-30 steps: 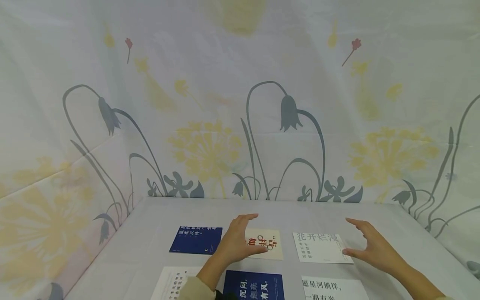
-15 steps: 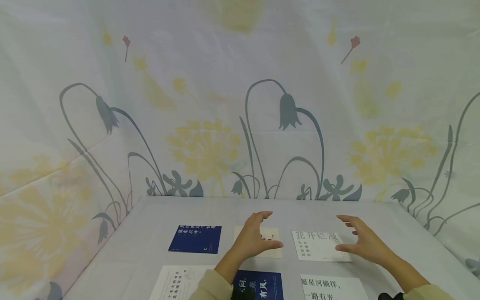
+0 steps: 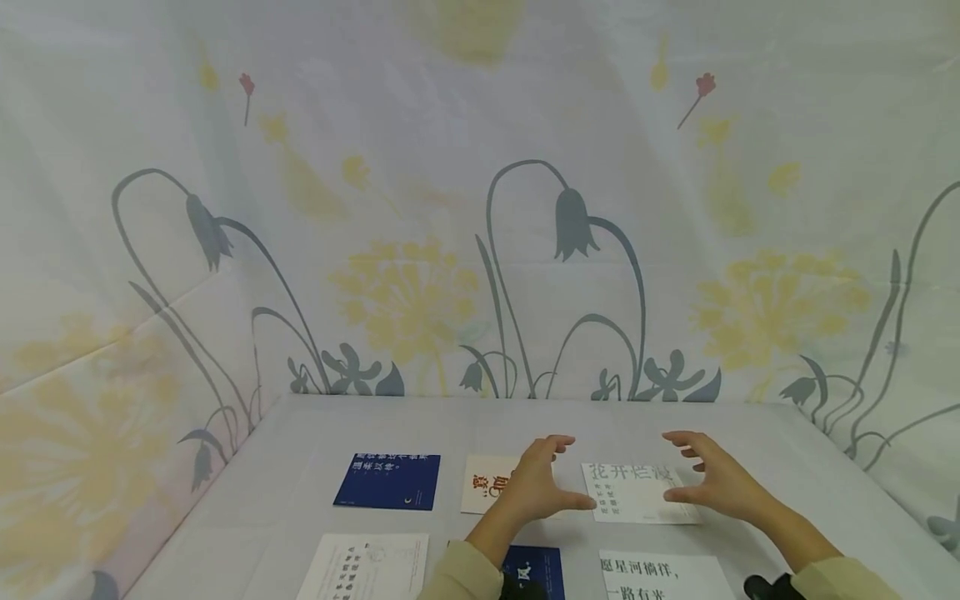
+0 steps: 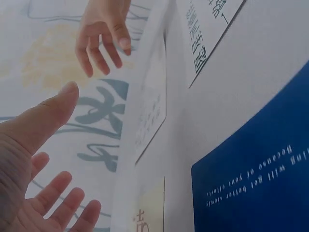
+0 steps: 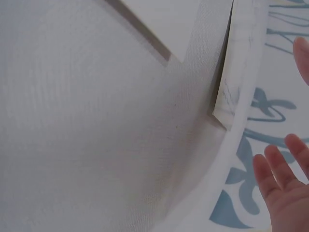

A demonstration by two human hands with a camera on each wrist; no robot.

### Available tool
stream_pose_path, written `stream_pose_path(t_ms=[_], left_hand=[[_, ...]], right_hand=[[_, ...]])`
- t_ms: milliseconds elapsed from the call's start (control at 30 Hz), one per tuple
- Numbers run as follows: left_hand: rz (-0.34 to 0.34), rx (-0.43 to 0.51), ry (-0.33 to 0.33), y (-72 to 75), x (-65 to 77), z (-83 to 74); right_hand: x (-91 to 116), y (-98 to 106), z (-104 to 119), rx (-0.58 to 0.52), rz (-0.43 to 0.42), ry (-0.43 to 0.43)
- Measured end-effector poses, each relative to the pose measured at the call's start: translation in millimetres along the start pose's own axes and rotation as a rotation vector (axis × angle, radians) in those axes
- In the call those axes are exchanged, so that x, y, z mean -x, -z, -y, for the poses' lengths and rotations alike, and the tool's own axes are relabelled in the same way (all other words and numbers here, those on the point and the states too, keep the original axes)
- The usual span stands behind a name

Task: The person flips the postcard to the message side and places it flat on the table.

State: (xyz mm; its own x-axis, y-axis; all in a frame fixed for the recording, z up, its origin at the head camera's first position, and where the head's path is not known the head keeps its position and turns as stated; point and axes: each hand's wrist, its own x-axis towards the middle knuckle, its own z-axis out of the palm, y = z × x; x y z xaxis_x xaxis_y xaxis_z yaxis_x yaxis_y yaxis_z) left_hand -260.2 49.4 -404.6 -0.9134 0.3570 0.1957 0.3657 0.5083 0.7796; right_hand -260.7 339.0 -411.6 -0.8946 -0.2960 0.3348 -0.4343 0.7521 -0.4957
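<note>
My left hand (image 3: 538,483) is held over the table with fingers and thumb spread apart, nothing between them. It overlaps the right part of a cream card with red characters (image 3: 483,485). Facing it, my right hand (image 3: 716,479) has its thumb and fingers parted, at the right edge of a white card with grey characters (image 3: 637,500). That white card lies flat between the two hands. In the left wrist view the right hand (image 4: 104,36) appears beyond the left thumb. The right wrist view shows the right fingers (image 5: 277,166) at its edge.
A dark blue card (image 3: 388,482) lies at the back left. Along the front row are a white card (image 3: 371,567), another blue card (image 3: 543,571) partly behind the left sleeve, and a white card with dark characters (image 3: 667,577). A flower-print curtain (image 3: 420,208) borders the table.
My left hand has moved right, from the cream card toward the white one. My right hand has shifted a little left. The gap between the hands has narrowed; the cards lie as before.
</note>
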Motion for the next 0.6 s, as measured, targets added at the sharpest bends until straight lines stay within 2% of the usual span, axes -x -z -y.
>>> stream_pose_path(t_ms=[133, 300, 600], left_hand=[[0.010, -0.042, -0.002, -7.8, -3.6, -2.5], [0.027, -0.060, 0.038, -18.3, -9.3, -0.7], [0.043, -0.065, 0.059, -27.7, -15.3, 6.4]], right_hand=[[0, -2, -2, -0.017, 0.003, 0.006], [-2, -4, -6, -0.041, 0.012, 0.017], [-4, -6, -12, -0.068, 0.120, -0.078]])
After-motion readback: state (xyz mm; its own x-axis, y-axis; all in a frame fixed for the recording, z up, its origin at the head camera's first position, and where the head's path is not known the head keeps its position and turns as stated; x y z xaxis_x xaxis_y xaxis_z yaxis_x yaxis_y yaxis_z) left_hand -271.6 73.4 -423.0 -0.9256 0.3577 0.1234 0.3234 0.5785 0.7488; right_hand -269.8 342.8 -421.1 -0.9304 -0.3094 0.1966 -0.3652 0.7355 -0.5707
